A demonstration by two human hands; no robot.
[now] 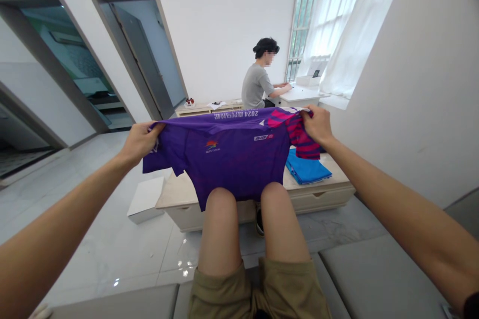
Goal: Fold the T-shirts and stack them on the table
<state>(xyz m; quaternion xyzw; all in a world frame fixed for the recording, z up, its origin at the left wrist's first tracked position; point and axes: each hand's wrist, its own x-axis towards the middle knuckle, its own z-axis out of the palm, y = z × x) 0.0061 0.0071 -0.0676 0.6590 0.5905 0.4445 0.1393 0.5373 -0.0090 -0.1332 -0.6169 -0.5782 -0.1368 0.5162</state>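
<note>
A purple T-shirt with white lettering and a pink striped sleeve is stretched between my hands, above a low table. My left hand pinches it near one sleeve, thumb on top. At the opposite shoulder, my right hand grips the cloth beside the pink striped sleeve. The shirt's lower part hangs down just beyond my knees. To the right of it, a folded blue garment lies on the table, partly hidden by the shirt.
The low drawered table stands before my knees. A white box sits on the floor at its left. Beyond, a person in a grey T-shirt sits at a white desk. I sit on a grey sofa.
</note>
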